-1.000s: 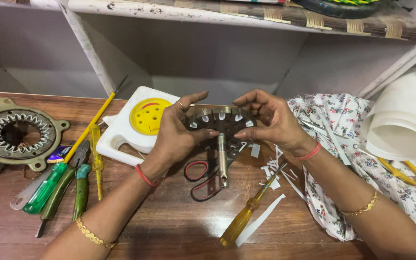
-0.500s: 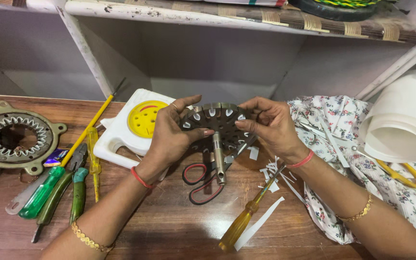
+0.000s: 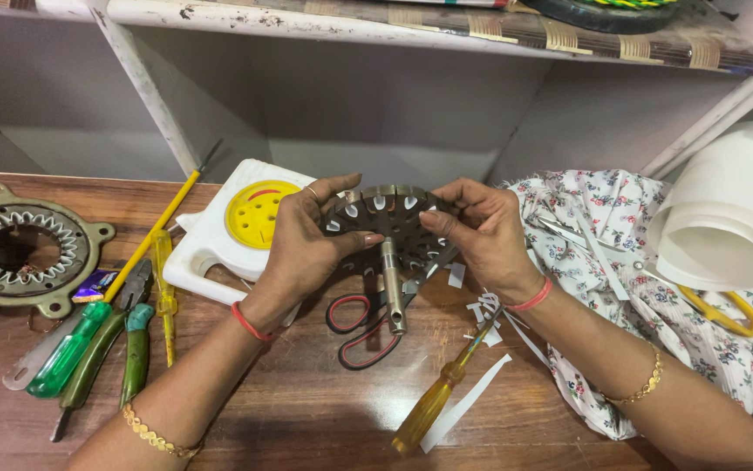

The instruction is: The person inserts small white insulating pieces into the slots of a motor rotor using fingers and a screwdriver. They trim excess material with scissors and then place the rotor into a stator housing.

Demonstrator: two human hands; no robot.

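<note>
At the centre of the frame, your left hand (image 3: 311, 240) and right hand (image 3: 477, 231) pinch the slotted motor core (image 3: 389, 222) by its rim, lifted off the wooden table (image 3: 306, 410), shaft (image 3: 392, 283) pointing towards you so the slots face up for inspection.

Dark grey motor stator (image 3: 391, 228) with white slot liners and a silver shaft (image 3: 393, 292). White plastic case (image 3: 211, 240), yellow perforated disc (image 3: 251, 213). Amber-handled screwdriver (image 3: 433, 404) near; green-handled screwdriver (image 3: 71, 349) and green-grip pliers (image 3: 136, 344) left. Red-and-black scissors (image 3: 361, 327). White cloth with small floral print (image 3: 647, 296) right. White paper roll (image 3: 729, 209). Brown wooden table (image 3: 306, 410). Red thread on each wrist, gold bangles.
</note>
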